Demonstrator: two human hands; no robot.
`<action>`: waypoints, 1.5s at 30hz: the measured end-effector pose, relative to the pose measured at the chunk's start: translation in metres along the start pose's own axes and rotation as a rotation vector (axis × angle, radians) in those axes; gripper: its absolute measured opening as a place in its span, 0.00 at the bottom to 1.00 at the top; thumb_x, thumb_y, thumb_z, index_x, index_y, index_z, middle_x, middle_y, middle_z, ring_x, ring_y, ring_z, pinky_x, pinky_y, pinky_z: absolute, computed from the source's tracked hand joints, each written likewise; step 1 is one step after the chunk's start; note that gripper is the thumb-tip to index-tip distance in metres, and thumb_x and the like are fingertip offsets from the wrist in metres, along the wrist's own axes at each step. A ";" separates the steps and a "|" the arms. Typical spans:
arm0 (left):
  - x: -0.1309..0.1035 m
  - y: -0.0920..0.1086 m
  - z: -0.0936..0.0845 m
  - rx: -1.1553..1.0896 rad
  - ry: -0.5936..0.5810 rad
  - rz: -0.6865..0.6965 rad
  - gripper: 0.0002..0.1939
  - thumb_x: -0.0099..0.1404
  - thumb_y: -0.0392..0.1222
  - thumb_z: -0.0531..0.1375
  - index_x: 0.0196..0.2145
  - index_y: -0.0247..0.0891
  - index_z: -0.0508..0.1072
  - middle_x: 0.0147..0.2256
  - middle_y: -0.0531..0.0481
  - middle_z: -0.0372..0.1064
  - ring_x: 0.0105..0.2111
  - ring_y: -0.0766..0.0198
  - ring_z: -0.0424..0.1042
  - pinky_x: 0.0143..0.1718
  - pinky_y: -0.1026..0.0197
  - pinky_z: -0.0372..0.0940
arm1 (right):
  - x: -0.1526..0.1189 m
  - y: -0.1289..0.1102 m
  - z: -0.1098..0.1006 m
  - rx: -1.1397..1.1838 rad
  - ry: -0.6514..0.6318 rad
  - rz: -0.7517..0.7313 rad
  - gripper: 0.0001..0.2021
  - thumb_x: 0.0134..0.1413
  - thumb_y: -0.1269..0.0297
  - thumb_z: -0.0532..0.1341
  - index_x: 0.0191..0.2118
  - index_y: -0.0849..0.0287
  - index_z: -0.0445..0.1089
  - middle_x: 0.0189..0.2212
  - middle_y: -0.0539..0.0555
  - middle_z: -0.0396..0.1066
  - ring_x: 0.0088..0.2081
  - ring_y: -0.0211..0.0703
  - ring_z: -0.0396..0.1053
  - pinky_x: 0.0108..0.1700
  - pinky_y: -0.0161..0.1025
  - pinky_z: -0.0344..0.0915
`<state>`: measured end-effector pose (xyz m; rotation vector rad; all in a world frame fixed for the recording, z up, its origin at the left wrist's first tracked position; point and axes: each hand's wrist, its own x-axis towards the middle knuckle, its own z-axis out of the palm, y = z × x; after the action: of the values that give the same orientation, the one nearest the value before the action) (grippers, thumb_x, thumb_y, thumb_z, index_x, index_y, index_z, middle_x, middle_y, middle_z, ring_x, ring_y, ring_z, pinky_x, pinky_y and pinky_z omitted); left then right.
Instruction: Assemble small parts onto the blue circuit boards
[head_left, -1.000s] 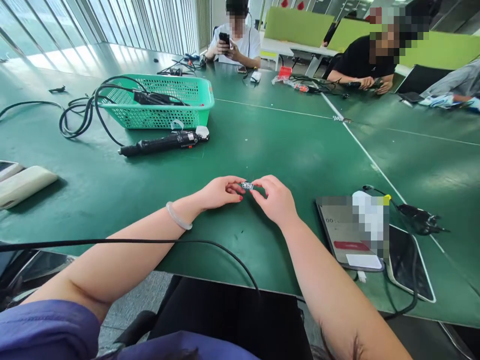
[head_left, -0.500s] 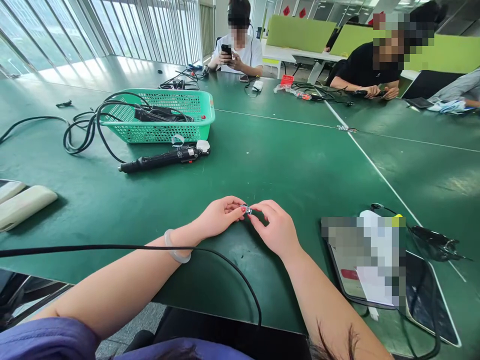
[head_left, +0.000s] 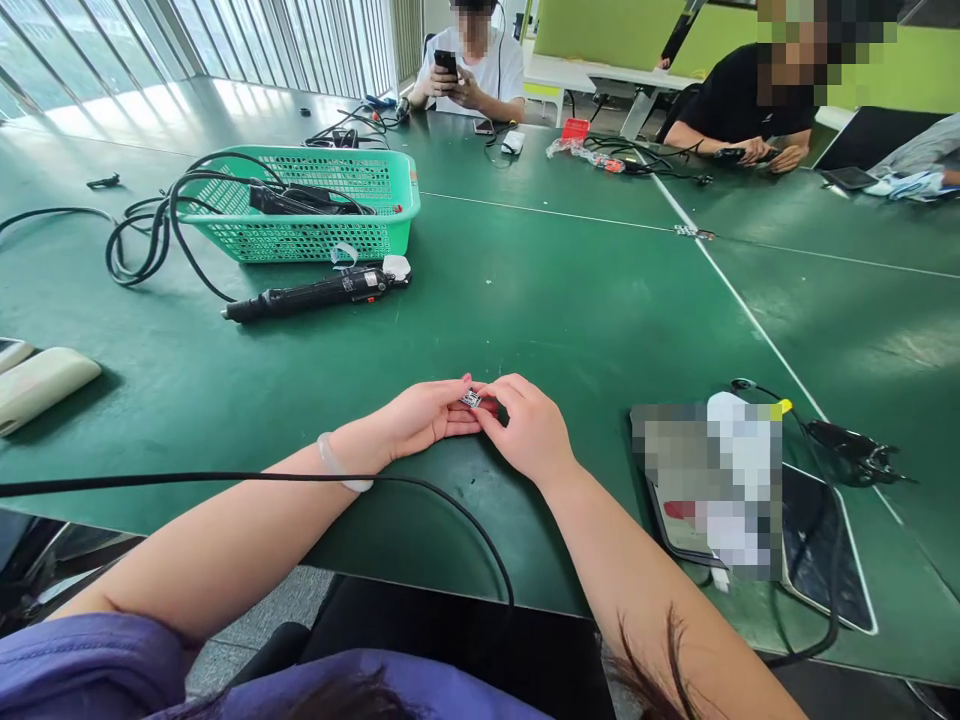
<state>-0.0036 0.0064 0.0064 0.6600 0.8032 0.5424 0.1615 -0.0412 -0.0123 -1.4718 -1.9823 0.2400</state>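
A small black-and-white patterned piece [head_left: 471, 398] is between my two hands, over the green table [head_left: 480, 310]. My left hand [head_left: 431, 415] is turned partly palm up, its fingers stretched beneath the piece and its thumb raised beside it. From the right, the thumb and forefinger of my right hand [head_left: 527, 425] pinch the piece at its edge. What the piece is cannot be made out at this size. A pale band [head_left: 330, 455] circles my left wrist.
A green basket [head_left: 300, 240] with black cables stands at the back left, a black pen-shaped tool [head_left: 315, 295] before it. A black cable [head_left: 225, 478] crosses above my left forearm. Tablets [head_left: 829, 560] lie at right. Two people [head_left: 506, 65] [head_left: 724, 105] sit across the table.
My left hand has turned more palm up, with its fingers spread under the piece and its thumb lifted off it. The whole view has shifted slightly, so the table objects appear higher and further left.
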 end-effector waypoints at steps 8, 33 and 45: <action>-0.010 0.009 0.004 0.100 0.285 0.048 0.10 0.68 0.29 0.53 0.39 0.26 0.74 0.35 0.39 0.77 0.31 0.67 0.77 0.41 0.66 0.73 | 0.000 0.004 0.000 0.165 -0.019 0.086 0.13 0.59 0.56 0.62 0.46 0.57 0.73 0.37 0.52 0.73 0.31 0.38 0.67 0.35 0.38 0.65; -0.093 0.040 -0.124 1.790 0.717 0.490 0.15 0.64 0.49 0.59 0.45 0.43 0.78 0.45 0.41 0.76 0.50 0.44 0.72 0.55 0.47 0.62 | 0.000 0.018 -0.007 0.238 0.029 0.187 0.09 0.59 0.62 0.58 0.41 0.57 0.75 0.33 0.51 0.71 0.24 0.34 0.60 0.31 0.37 0.64; -0.093 0.043 -0.131 1.751 0.827 0.386 0.16 0.59 0.59 0.60 0.40 0.51 0.79 0.30 0.49 0.72 0.37 0.52 0.71 0.39 0.56 0.62 | 0.001 0.017 -0.008 0.253 0.029 0.203 0.09 0.59 0.63 0.58 0.40 0.56 0.75 0.33 0.51 0.71 0.24 0.34 0.60 0.31 0.38 0.63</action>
<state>-0.1700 0.0165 0.0129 2.3097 1.9396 0.3203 0.1797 -0.0360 -0.0149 -1.4996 -1.7080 0.5331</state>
